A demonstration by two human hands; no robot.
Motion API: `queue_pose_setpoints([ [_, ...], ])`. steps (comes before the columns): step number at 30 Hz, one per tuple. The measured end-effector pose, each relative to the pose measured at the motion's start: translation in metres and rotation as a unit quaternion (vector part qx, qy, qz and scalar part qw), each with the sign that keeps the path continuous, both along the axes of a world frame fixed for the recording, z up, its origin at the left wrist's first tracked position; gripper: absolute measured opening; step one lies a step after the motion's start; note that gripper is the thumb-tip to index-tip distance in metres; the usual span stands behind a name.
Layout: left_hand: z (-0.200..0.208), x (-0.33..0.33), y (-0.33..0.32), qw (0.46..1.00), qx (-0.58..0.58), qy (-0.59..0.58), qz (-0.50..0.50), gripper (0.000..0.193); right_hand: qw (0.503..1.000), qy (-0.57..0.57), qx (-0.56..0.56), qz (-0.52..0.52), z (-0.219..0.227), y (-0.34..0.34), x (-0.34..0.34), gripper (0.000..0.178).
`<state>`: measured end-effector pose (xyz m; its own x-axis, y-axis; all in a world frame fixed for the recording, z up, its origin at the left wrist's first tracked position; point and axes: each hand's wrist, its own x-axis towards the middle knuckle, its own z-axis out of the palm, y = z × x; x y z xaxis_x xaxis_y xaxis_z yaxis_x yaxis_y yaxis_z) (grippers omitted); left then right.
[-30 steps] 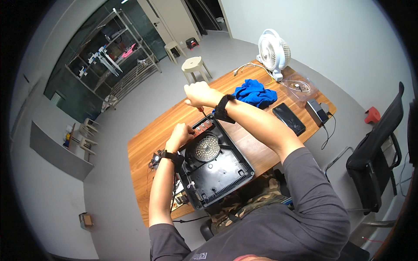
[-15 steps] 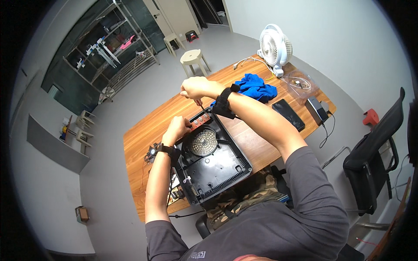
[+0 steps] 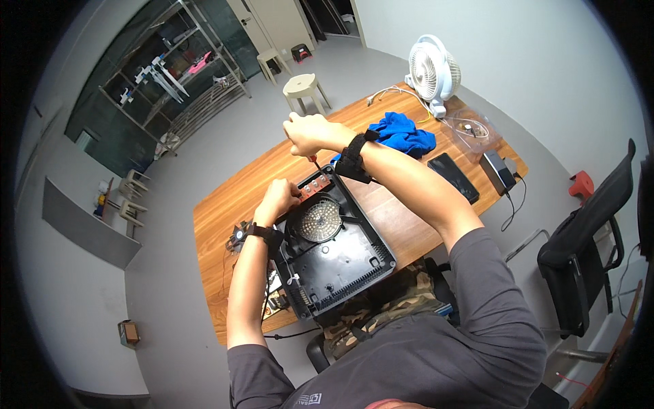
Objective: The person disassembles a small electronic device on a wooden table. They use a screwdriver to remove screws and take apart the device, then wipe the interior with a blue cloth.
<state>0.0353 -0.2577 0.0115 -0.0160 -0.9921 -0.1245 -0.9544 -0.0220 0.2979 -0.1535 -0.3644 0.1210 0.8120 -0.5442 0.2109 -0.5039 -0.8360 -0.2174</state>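
A black plastic appliance housing (image 3: 334, 262) lies on the wooden table, its inner side up, with a round perforated grille (image 3: 319, 221) inside. Along its far edge sits a narrow reddish circuit board (image 3: 315, 185) with several pale round parts. My right hand (image 3: 310, 134) is closed around the handle of a screwdriver (image 3: 314, 161), whose shaft points down to the far end of the board. My left hand (image 3: 278, 199) has its fingers closed on the board's near-left end. The screwdriver's tip is too small to make out.
Beyond my right forearm lie a blue cloth (image 3: 402, 135), a black phone (image 3: 453, 177) and a dark box-shaped device (image 3: 497, 172) with a cable. A white fan (image 3: 433, 71) and a clear plastic bag (image 3: 470, 133) are farther back. Small electronic parts (image 3: 238, 234) lie left of the housing.
My right hand has turned slightly and its fingers have shifted on the screwdriver handle. My left hand stays at the circuit board.
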Motion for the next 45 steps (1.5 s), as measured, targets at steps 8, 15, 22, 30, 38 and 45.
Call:
queue_pose_setpoints([
  [8, 0.000, -0.003, -0.004, 1.000, 0.009, -0.020, -0.002, 0.027, 0.998, -0.061, 0.026, 0.015, -0.030, -0.027, 0.015, 0.034],
  [15, 0.000, -0.001, 0.001, 1.000, 0.002, -0.021, -0.002, 0.026, 0.999, -0.012, 0.041, -0.012, 0.002, 0.006, -0.003, 0.031],
  [22, -0.002, -0.002, -0.006, 0.999, -0.014, -0.026, -0.027, 0.027, 0.999, -0.045, -0.023, 0.021, -0.017, -0.012, -0.006, 0.028],
  [30, 0.002, -0.006, -0.004, 0.999, -0.027, -0.012, -0.033, 0.026, 0.993, -0.114, -0.024, -0.022, -0.016, -0.001, -0.010, 0.025],
  [38, 0.002, -0.005, -0.003, 0.999, -0.017, 0.014, -0.025, 0.025, 0.987, -0.155, -0.016, -0.039, -0.026, -0.009, -0.007, 0.026],
  [45, -0.002, 0.000, -0.001, 1.000, 0.014, 0.008, 0.009, 0.027, 0.992, -0.084, 0.088, -0.017, -0.008, 0.001, -0.012, 0.041],
])
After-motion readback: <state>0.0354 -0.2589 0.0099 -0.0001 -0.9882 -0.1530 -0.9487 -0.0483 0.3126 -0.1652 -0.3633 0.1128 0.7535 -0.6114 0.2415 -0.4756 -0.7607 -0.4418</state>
